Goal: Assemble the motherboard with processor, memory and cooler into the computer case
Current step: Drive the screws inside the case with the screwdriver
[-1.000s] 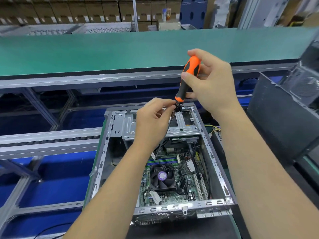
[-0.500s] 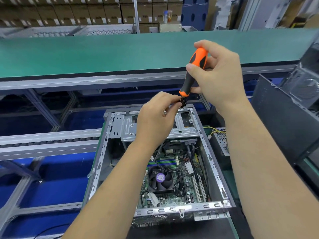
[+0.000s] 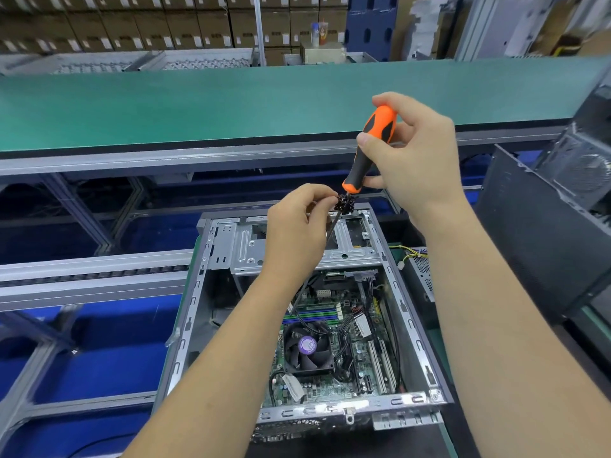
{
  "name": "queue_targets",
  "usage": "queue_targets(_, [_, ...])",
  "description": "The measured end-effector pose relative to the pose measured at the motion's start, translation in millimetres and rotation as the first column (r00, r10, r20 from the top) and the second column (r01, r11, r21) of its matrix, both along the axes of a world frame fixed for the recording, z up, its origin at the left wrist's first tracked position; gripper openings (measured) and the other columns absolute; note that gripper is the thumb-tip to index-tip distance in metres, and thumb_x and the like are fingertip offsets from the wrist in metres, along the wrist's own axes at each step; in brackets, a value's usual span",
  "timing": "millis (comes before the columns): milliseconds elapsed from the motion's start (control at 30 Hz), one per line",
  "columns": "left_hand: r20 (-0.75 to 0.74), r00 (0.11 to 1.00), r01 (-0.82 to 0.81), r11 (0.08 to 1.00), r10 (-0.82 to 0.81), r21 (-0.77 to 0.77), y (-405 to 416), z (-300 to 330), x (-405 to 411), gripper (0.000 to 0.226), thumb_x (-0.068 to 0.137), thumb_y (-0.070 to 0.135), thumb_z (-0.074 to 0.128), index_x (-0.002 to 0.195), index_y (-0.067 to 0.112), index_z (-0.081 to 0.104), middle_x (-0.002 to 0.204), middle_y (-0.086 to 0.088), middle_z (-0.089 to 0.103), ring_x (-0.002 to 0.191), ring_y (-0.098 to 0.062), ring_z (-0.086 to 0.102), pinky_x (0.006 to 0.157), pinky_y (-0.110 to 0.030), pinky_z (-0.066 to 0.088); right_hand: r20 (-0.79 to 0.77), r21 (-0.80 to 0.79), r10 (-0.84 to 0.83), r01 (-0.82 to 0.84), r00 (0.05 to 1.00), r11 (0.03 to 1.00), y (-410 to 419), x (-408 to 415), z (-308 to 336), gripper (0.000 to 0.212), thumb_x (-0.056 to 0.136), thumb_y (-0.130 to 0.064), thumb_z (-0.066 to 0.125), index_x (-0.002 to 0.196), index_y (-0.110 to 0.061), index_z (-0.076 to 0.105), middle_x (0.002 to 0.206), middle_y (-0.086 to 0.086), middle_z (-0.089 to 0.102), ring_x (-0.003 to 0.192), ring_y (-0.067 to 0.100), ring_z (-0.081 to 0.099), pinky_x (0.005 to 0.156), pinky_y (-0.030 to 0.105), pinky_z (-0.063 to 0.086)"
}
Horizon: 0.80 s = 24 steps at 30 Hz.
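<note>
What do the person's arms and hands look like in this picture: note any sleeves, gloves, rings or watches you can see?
Both forearms are bare as far as the frame shows, with no sleeves in view. The left hand and right hand wear no gloves. No rings, watch, wrist strap or markings can be seen on either.

Factory assembly line, viewed from the work station. A long green conveyor belt [image 3: 231,104] crosses the scene on a grey aluminium frame [image 3: 165,160]. Beneath and to the left, metal rails [image 3: 92,276] span a blue floor [image 3: 99,352]. Stacked brown cardboard boxes [image 3: 148,24] line the rear wall behind roller racks [image 3: 132,62]. Blue pallets [image 3: 370,24] stand upright at rear right. Illumination is even and bright.
</note>
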<state>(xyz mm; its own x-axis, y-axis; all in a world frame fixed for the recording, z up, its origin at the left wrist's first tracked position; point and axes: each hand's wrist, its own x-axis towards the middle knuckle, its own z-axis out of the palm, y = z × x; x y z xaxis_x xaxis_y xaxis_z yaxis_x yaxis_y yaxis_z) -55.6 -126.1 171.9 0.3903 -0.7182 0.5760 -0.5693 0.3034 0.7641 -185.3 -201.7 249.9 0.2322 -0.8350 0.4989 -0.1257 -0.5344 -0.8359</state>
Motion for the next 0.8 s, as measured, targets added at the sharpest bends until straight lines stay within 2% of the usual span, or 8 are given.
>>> queue_targets(67, [-0.263,0.964,0.055,0.997,-0.039,0.054,-2,-2,-1,0.016,0.094,0.006,0.062,0.086,0.019,0.067,0.072,0.01,0.068,0.064,-0.005,0.063,0.061,-0.019,0.052,0.033,0.028,0.002,-0.003,0.999,1.0,-1,-1,-1,0.038,0.087,-0.014,0.07,0.123,-0.024,0.064,0.09,0.016,0.066,0.085,0.039,0.067,0.064,0.046,0.063])
queue_targets(100, [-0.405,0.913,0.088,0.995,-0.06,0.05,-4,-4,-1,0.015,0.094,0.006,0.061,0.086,0.017,0.067,0.074,0.006,0.071,0.064,-0.007,0.063,0.061,-0.02,0.052,0.055,0.048,0.002,-0.005,0.999,0.999,-1,-2,-1,0.038,0.088,-0.012,0.07,0.123,-0.023,0.064,0.087,0.014,0.065,0.084,0.037,0.068,0.062,0.044,0.063])
queue_targets(167, [-0.66,0.746,0.126,0.992,-0.084,0.016,-7,-11,3,0.011,0.096,0.006,0.059,0.09,0.012,0.066,0.082,-0.001,0.075,0.065,-0.01,0.062,0.063,-0.022,0.054,0.092,0.083,-0.01,0.003,0.996,0.997,-3,-6,-1,0.037,0.089,-0.008,0.07,0.122,-0.024,0.064,0.086,0.007,0.063,0.083,0.029,0.07,0.06,0.04,0.063])
queue_targets(233, [-0.798,0.602,0.102,0.994,-0.026,0.044,-10,-25,13,0.007,0.095,0.005,0.061,0.094,0.008,0.067,0.084,-0.003,0.074,0.066,-0.008,0.062,0.065,-0.022,0.054,0.133,0.1,-0.037,0.023,0.99,0.995,-5,-12,0,0.035,0.089,-0.007,0.069,0.117,-0.028,0.063,0.089,0.007,0.064,0.086,0.028,0.071,0.06,0.039,0.063])
queue_targets(400, [-0.792,0.561,0.057,0.943,0.242,0.328,1,-84,33,0.008,0.092,0.004,0.066,0.099,0.007,0.067,0.085,-0.006,0.068,0.066,-0.008,0.063,0.07,-0.023,0.055,0.222,0.104,-0.107,0.086,0.969,0.991,-13,-29,7,0.033,0.088,-0.006,0.066,0.11,-0.031,0.063,0.089,0.012,0.062,0.082,0.023,0.071,0.058,0.038,0.063])
queue_targets(500, [-0.802,0.537,0.055,0.938,0.261,0.342,6,-107,33,0.009,0.093,0.0,0.063,0.101,0.005,0.066,0.087,-0.007,0.072,0.065,-0.009,0.066,0.064,-0.019,0.055,0.24,0.124,-0.115,0.086,0.964,0.988,-16,-33,5,0.033,0.09,-0.005,0.066,0.11,-0.03,0.063,0.088,0.011,0.061,0.079,0.02,0.07,0.059,0.038,0.063])
queue_targets(700, [-0.688,0.679,0.023,0.929,0.257,0.37,19,-123,29,0.015,0.095,0.005,0.062,0.093,0.013,0.074,0.081,0.0,0.076,0.067,-0.006,0.066,0.063,-0.018,0.054,0.276,0.175,-0.149,0.103,0.949,0.979,-21,-42,-1,0.034,0.091,-0.003,0.066,0.115,-0.027,0.063,0.082,0.001,0.065,0.081,0.021,0.069,0.06,0.039,0.063])
queue_targets(800, [-0.692,0.654,0.022,0.906,0.307,0.422,26,-135,31,0.012,0.092,0.003,0.066,0.094,0.01,0.075,0.073,0.002,0.073,0.063,-0.004,0.063,0.061,-0.019,0.054,0.278,0.19,-0.173,0.122,0.945,0.974,-25,-46,-4,0.034,0.091,-0.003,0.066,0.116,-0.026,0.063,0.077,-0.005,0.066,0.08,0.021,0.07,0.06,0.04,0.063])
